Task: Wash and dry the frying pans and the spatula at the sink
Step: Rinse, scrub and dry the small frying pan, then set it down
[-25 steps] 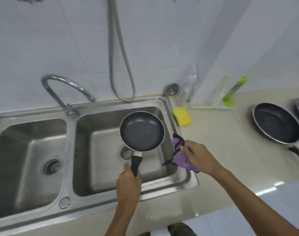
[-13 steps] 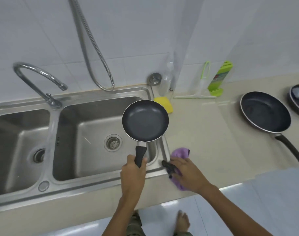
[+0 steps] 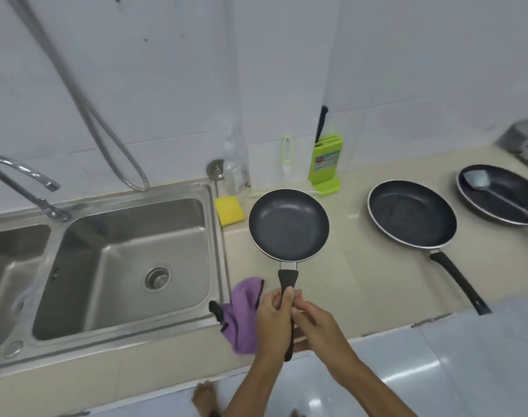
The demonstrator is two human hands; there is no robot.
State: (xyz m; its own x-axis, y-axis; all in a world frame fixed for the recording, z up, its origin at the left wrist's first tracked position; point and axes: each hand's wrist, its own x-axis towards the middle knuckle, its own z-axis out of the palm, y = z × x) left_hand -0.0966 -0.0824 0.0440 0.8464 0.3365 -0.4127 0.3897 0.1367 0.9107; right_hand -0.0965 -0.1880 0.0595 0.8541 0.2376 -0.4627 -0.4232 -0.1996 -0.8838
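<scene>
A small black frying pan (image 3: 288,225) hangs over the beige counter, right of the sink. My left hand (image 3: 273,320) is closed around its black handle. My right hand (image 3: 318,323) touches the handle from the right, fingers curled on it. A purple cloth (image 3: 241,314) lies on the counter edge by the sink, partly behind my left hand. A larger black pan (image 3: 411,213) rests on the counter to the right. At the far right a third pan (image 3: 503,197) holds a spatula (image 3: 476,179) with a grey blade.
A double steel sink (image 3: 124,266) with a curved tap (image 3: 19,182) and a hanging hose fills the left. A yellow sponge (image 3: 229,210), a clear bottle (image 3: 234,170) and a green knife block (image 3: 326,162) stand along the tiled wall. A bare foot shows on the floor below.
The small pan has moved right, from above the sink basin to above the counter. My right hand let go of the purple cloth and came onto the pan handle.
</scene>
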